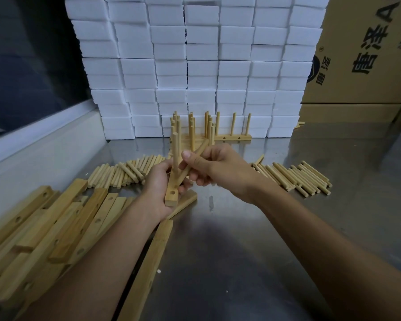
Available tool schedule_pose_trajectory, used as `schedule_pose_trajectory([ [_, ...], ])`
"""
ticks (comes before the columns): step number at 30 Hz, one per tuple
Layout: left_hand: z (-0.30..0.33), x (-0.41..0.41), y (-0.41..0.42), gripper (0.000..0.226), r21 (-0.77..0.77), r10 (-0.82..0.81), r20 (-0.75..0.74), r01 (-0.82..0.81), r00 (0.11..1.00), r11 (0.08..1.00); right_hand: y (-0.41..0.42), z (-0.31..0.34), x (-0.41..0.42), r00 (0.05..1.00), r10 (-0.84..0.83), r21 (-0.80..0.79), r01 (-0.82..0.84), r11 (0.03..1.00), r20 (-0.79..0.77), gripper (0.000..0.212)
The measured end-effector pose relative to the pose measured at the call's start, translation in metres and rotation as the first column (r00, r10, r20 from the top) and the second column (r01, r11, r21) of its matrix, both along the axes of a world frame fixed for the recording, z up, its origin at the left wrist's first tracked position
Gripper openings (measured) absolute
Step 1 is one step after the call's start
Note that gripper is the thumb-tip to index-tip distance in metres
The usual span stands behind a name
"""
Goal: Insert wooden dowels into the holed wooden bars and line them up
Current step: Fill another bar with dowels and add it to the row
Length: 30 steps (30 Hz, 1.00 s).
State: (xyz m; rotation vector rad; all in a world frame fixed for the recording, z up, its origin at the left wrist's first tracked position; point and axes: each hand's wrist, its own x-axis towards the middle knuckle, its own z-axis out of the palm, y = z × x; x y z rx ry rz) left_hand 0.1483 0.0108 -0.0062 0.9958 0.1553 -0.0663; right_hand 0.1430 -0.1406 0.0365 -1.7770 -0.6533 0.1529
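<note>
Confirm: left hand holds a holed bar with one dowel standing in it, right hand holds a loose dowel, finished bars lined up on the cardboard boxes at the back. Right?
One error: the finished bars stand on the steel table against the white foam blocks, not on the cardboard boxes. The head view shows it. The rest holds: left hand holds the holed bar with one dowel standing in it, right hand holds a loose dowel.

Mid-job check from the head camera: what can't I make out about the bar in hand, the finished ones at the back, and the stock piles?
- Held bar: far end hidden behind left hand and right hand; hole count unknown.
- Loose dowel in the right grip: lower tip hidden by fingers.
- Finished bars: overlapping, too small to count.
- Bar pile: cut off by the left edge.
- Cardboard box: print cropped at the right edge.
</note>
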Motion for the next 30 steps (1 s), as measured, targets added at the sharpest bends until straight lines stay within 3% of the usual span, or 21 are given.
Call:
schedule_pose_trajectory([
  [5, -0.001, 0.000, 0.001, 0.041, 0.029, -0.016, 0.010, 0.016, 1.000, 0.999, 0.002, -0.004, 0.001, 0.999, 0.033, -0.092, -0.031, 0.995, 0.026, 0.041],
  [12, -0.002, 0.001, 0.000, 0.050, 0.043, -0.027, 0.033, 0.026, 0.999, 0.999, 0.007, -0.005, -0.002, 0.997, 0.031, -0.103, -0.023, 0.994, 0.077, 0.032],
  [18, 0.001, -0.001, 0.000, 0.055, 0.041, -0.023, 0.026, 0.022, 0.999, 0.999, 0.013, 0.006, -0.012, 0.932, 0.091, -0.322, 0.029, 0.946, 0.351, 0.025],
  [24, -0.001, -0.001, 0.003, 0.041, 0.007, -0.004, 0.007, 0.004, 1.000, 1.000, 0.017, 0.013, -0.020, 0.874, 0.175, -0.484, 0.076, 0.872, 0.453, 0.023],
  [30, -0.002, 0.000, 0.002, 0.033, 0.029, 0.009, -0.001, -0.009, 1.000, 1.000, 0.020, 0.006, -0.017, 0.895, 0.115, -0.412, 0.082, 0.908, 0.431, 0.026],
])
